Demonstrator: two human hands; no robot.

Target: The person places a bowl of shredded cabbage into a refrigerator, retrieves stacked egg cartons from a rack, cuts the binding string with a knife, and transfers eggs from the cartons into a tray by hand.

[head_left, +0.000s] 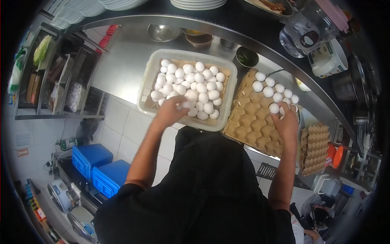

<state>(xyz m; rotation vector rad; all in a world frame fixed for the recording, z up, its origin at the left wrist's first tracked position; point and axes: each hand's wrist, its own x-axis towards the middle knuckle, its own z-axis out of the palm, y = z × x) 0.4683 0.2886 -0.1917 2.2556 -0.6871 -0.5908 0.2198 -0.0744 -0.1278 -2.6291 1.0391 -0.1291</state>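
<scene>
A white plastic basket (147, 73) full of white eggs (201, 87) sits on the steel counter. Over its near-left side is my left hand (172, 110), fingers closed around an egg that looks smeared by motion. To the right lies a brown cardboard egg tray (245, 120), with several eggs (268, 92) in the cups at its far end and bare cups toward me. My right hand (286, 122) reaches over the tray's right side, thumb and fingers around an egg (274, 108) at the edge of the filled cups.
Stacked egg trays (315, 148) stand at the right. Metal bowls (163, 32) and a bowl of greens (247, 57) line the counter's back, under a steel shelf (162, 18) with plates. Blue bins (109, 177) are at lower left. Another person (319, 213) is at lower right.
</scene>
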